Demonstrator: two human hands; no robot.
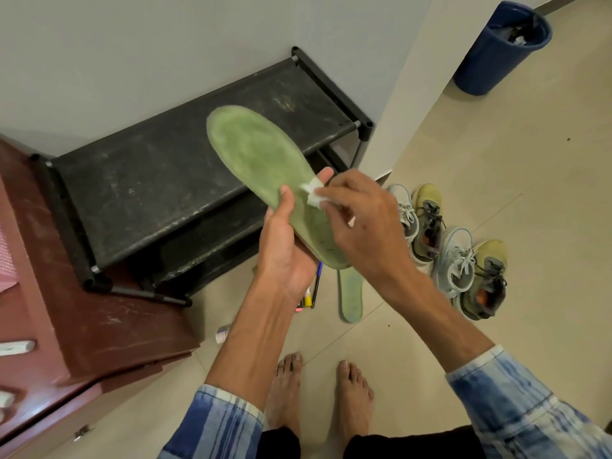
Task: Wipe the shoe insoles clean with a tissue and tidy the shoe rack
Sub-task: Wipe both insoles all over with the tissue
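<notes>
My left hand (287, 250) grips a green insole (255, 154) from below near its heel, thumb on its upper face, toe end pointing away over the black shoe rack (159, 180). My right hand (361, 226) pinches a crumpled white tissue (313, 193) and presses it against the insole's middle. A second green insole (350, 298) lies on the floor below my hands. The rack's top shelf is dusty and bare.
Two pairs of sneakers, light blue (455, 260) and yellow-green (486, 279), stand on the tiled floor at right. A blue bin (496, 51) stands at the far right. A dark red cabinet (66, 326) is at left. Pens (314, 289) lie on the floor near my bare feet (318, 389).
</notes>
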